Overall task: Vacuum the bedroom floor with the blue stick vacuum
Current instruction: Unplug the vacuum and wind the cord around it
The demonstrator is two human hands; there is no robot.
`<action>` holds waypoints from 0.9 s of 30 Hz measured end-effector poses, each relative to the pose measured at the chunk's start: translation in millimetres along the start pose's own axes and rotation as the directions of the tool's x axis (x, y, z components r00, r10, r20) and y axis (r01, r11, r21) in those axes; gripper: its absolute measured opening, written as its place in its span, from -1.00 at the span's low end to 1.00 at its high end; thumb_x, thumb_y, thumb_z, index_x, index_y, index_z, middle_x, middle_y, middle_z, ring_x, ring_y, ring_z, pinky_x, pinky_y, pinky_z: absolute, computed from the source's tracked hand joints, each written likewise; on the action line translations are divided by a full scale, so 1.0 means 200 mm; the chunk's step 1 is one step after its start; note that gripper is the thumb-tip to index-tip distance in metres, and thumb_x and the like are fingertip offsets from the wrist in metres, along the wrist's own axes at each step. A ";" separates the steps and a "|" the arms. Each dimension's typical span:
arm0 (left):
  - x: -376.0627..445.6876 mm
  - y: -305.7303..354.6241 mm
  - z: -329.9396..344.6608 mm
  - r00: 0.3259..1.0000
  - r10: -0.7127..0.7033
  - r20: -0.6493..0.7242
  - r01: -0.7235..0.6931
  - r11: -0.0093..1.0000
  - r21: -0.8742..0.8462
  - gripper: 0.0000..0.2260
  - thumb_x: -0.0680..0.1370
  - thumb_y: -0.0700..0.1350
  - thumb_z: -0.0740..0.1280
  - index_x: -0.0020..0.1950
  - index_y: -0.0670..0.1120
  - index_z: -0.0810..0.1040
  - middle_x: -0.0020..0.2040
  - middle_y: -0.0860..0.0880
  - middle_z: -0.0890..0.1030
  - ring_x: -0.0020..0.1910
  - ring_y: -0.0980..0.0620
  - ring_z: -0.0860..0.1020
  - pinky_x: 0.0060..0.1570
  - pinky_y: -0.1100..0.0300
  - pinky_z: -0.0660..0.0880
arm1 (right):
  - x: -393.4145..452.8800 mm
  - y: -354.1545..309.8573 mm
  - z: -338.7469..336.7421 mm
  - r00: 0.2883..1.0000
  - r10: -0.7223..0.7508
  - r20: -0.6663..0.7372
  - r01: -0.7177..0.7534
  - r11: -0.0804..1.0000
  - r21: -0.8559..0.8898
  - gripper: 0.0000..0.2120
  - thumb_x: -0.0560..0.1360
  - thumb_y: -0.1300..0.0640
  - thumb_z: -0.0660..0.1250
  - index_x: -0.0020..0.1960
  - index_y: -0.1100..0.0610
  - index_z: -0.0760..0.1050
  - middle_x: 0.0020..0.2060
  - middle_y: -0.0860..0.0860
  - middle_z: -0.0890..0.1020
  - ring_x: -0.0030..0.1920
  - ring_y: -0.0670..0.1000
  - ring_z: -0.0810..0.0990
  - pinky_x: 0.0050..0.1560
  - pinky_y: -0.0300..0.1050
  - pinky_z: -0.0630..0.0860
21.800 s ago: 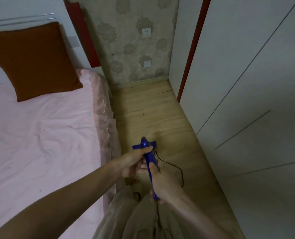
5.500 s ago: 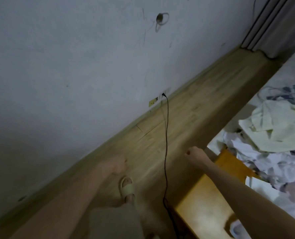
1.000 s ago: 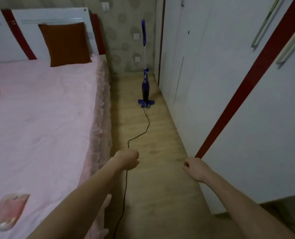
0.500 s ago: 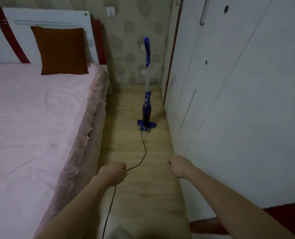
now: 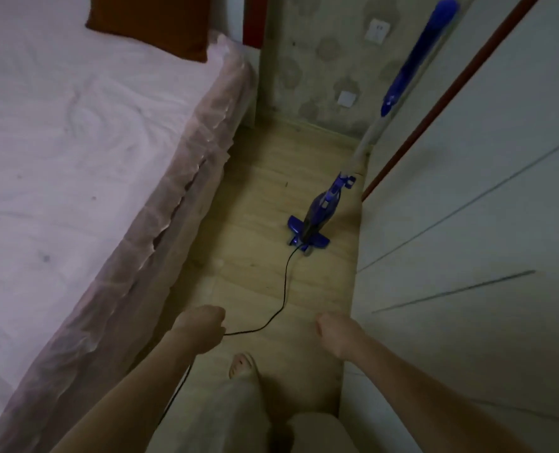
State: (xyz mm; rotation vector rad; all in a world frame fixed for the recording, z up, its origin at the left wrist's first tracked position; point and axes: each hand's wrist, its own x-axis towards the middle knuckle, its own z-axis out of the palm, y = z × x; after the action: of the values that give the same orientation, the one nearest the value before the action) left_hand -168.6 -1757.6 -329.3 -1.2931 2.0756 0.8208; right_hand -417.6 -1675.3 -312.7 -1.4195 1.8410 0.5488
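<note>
Black cord (image 5: 284, 289) in left hand (image 5: 203, 326), vacuum (image 5: 317, 217) apart

Both bare forearms reach forward from the bottom of the view, the left from the lower left, the right from the lower right. The left hand (image 5: 203, 328) is curled into a loose fist, knuckles forward, and pinches a thin black cord (image 5: 281, 289) that leaves it on the thumb side. The right hand (image 5: 332, 333) is curled too, holding nothing, well apart from the left.
</note>
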 end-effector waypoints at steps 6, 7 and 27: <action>0.71 -0.08 0.35 0.997 0.000 0.082 0.003 0.999 -0.035 -0.65 0.64 0.01 0.15 0.41 -0.01 0.34 0.33 0.00 0.43 0.28 0.03 0.46 0.18 0.16 0.43 | 0.87 0.08 0.16 0.996 -0.063 0.059 0.066 0.996 -0.055 -0.90 0.57 0.23 0.16 -0.06 0.14 0.45 -0.15 0.04 0.51 -0.06 0.06 0.50 -0.14 -0.15 0.34; 0.83 -0.11 0.44 0.996 -0.006 0.090 0.010 0.999 -0.037 -0.64 0.63 0.00 0.15 0.43 -0.01 0.32 0.34 0.00 0.42 0.29 0.04 0.45 0.19 0.16 0.44 | 1.03 0.09 0.23 0.994 -0.074 0.080 0.081 0.993 -0.084 -0.86 0.56 0.24 0.17 0.06 0.18 0.48 -0.07 0.10 0.54 0.00 0.10 0.54 -0.14 -0.16 0.33; 2.34 -0.41 2.10 0.980 -0.092 -0.175 0.104 0.993 0.063 -0.63 0.53 -0.16 0.30 0.34 -0.07 0.40 0.35 -0.11 0.38 0.21 -0.11 0.42 0.17 0.04 0.39 | 2.81 0.34 1.62 0.832 -0.490 0.258 0.511 0.500 -0.699 -0.68 0.59 0.25 0.11 0.34 0.22 0.29 0.25 0.17 0.49 0.22 0.16 0.49 0.17 0.03 0.40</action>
State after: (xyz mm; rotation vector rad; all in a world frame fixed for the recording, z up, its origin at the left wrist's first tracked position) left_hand -216.6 -1744.1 -962.5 -1.4585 2.1329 0.6047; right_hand -454.6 -1781.1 -954.4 -2.3745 1.0517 1.0783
